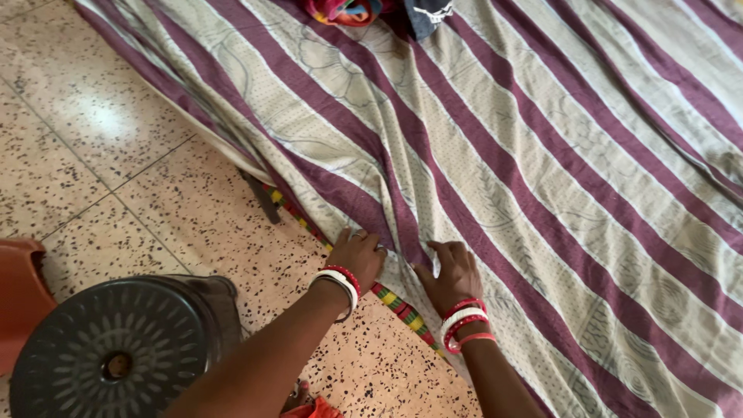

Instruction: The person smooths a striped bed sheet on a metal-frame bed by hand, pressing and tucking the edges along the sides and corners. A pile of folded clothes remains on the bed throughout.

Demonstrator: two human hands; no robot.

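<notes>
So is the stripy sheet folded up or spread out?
Spread out. The striped sheet lies wide over the floor, wrinkled only where both hands press its edge.

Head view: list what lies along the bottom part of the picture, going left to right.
Orange plastic seat → dark round stool → left hand → multicoloured woven edge → right hand → purple-striped sheet.

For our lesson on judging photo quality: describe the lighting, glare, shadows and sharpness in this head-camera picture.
Head view: soft, even daylight; a pale glare patch shines on the speckled floor at upper left; shadows are faint, only a thin one under the edge of the striped sheet; the left hand and right hand on the sheet look sharp, with no clear motion blur; the dark stool is slightly soft.
</notes>
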